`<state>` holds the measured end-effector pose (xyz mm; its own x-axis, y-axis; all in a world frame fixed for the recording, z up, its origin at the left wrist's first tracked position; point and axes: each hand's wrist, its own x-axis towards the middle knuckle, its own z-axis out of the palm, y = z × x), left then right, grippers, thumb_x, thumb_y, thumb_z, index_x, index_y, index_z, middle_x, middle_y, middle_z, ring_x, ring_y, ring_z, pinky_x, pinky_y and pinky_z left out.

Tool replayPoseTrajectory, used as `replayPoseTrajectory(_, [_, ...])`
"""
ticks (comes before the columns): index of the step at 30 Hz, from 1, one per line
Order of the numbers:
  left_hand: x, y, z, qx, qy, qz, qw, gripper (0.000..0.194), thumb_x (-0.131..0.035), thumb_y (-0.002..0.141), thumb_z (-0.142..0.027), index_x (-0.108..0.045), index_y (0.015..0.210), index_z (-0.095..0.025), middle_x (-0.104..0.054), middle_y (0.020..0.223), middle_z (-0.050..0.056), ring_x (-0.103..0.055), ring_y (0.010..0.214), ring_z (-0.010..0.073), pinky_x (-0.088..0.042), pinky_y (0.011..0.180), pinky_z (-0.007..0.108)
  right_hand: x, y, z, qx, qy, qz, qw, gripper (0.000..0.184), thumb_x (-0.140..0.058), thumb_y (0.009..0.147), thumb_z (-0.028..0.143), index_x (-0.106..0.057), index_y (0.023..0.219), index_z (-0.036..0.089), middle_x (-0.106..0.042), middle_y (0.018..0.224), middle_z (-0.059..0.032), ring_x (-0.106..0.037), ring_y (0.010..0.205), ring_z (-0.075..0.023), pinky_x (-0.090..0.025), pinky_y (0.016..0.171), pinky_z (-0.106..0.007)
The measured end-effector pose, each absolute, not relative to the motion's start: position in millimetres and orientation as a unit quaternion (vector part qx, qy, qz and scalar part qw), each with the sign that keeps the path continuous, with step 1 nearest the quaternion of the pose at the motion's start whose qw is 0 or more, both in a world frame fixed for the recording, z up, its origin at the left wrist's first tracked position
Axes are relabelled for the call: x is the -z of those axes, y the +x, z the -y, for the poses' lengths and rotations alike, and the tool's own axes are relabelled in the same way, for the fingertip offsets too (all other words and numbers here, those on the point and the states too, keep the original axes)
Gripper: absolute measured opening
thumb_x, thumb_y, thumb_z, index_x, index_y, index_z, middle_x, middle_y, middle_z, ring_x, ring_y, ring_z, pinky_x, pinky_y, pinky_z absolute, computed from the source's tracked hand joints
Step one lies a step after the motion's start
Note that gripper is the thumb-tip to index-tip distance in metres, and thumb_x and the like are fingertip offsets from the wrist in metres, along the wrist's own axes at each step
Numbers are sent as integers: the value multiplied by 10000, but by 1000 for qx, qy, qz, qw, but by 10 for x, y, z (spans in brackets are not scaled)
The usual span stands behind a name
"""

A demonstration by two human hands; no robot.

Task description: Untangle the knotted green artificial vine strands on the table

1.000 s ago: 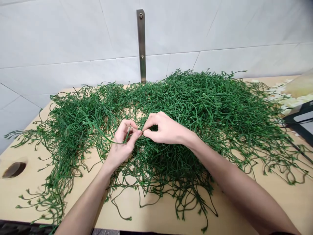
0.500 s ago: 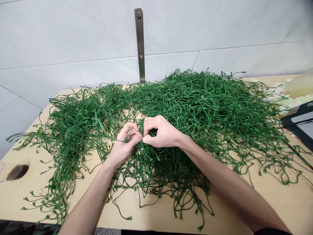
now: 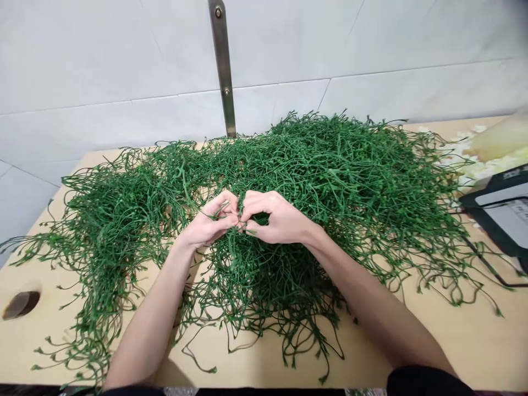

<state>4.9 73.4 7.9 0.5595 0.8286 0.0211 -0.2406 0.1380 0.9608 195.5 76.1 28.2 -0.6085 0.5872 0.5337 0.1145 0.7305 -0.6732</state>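
Observation:
A big tangled heap of thin green plastic-looking stems (image 3: 330, 159) with small forked tips spreads over the table. Above its middle, my left hand (image 3: 212, 220) pinches a green stem between thumb and fingers. My right hand (image 3: 276, 217) is closed in a pinch right beside it, its thumb and forefinger on a green stem too. The fingertips of both hands meet, so the exact spot where the stems come together is partly hidden. A looser bunch of the same stems (image 3: 103, 236) lies to the left of my hands.
The pale wooden table (image 3: 247, 363) stands against a white tiled wall (image 3: 103, 55). A metal bracket (image 3: 225, 71) is fixed to that wall. At the right lie a dark-framed device (image 3: 499, 206) and white flowers (image 3: 462, 146). A dark round hole (image 3: 21, 304) shows at the left.
My left hand has risen slightly and come closer to the right, so the fingertips now meet. The whole view has shifted a little, showing more of the device at the right.

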Motion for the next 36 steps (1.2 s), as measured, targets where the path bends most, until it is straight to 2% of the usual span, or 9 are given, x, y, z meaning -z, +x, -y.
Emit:
replayPoseTrajectory(6, [57, -24, -817, -363, 535, -262, 717, 258, -774, 757, -262, -534, 784, -173, -472, 656, -51, -435, 580, 62, -346, 559, 170, -202, 1955, -813, -317, -220, 861, 332, 149, -559, 778, 107, -654, 672, 153, -591, 669, -13, -503, 726, -137, -426, 678, -269])
replayPoseTrajectory(12, [117, -25, -886, -348, 530, -300, 713, 290, -776, 752, -302, -515, 773, -178, -411, 649, -57, -347, 537, 59, -285, 508, 182, -158, 1959, -837, -373, -210, 824, 370, 350, -417, 762, -34, -667, 631, 173, -668, 642, -15, -553, 731, -130, -468, 698, -255])
replayPoseTrajectory(16, [14, -66, -937, -350, 557, -316, 683, 266, -753, 778, -310, -522, 785, -178, -453, 667, -50, -424, 591, 74, -340, 579, 194, -236, 2002, -838, -377, -279, 806, 361, 266, -444, 767, 19, -651, 669, 155, -683, 718, -21, -578, 735, -126, -459, 721, -267])
replayPoseTrajectory(18, [-95, -102, -939, -348, 595, -327, 647, 220, -722, 809, -298, -535, 805, -182, -485, 711, -40, -484, 662, 92, -381, 654, 214, -295, 2026, -836, -390, -318, 789, 354, 218, -457, 753, 43, -633, 679, 148, -649, 695, -1, -536, 650, -105, -424, 646, -246])
replayPoseTrajectory(20, [-213, -126, -922, -339, 639, -356, 592, 174, -675, 850, -288, -537, 820, -187, -496, 718, -37, -475, 671, 96, -374, 668, 220, -340, 2036, -826, -388, -342, 786, 339, 193, -475, 776, 83, -648, 716, 143, -632, 669, 10, -490, 583, -90, -381, 583, -233])
replayPoseTrajectory(23, [-344, -116, -877, -324, 686, -385, 525, 169, -643, 871, -302, -530, 817, -188, -478, 713, -36, -422, 641, 95, -343, 629, 221, -358, 2009, -798, -347, -336, 811, 329, 156, -522, 795, 131, -674, 762, 144, -654, 694, 3, -526, 605, -92, -403, 628, -235])
replayPoseTrajectory(27, [-389, -77, -836, -314, 699, -374, 523, 170, -632, 873, -320, -519, 861, -193, -467, 711, -39, -420, 635, 98, -345, 617, 222, -323, 1945, -758, -302, -336, 826, 337, 71, -610, 744, 161, -678, 763, 151, -648, 698, 2, -557, 634, -100, -437, 688, -240])
replayPoseTrajectory(30, [-387, -77, -829, -301, 709, -374, 516, 161, -630, 871, -312, -525, 864, -190, -487, 723, -36, -454, 657, 102, -365, 634, 225, -292, 1915, -756, -294, -337, 823, 350, 123, -611, 787, 215, -675, 712, 140, -645, 663, -7, -551, 593, -93, -433, 654, -229])
replayPoseTrajectory(36, [-378, -74, -837, -280, 723, -389, 497, 111, -606, 876, -272, -545, 849, -183, -497, 690, -45, -449, 625, 94, -362, 625, 223, -238, 1890, -790, -278, -338, 828, 352, 173, -564, 791, 180, -671, 664, 132, -647, 633, -24, -545, 586, -98, -421, 642, -229])
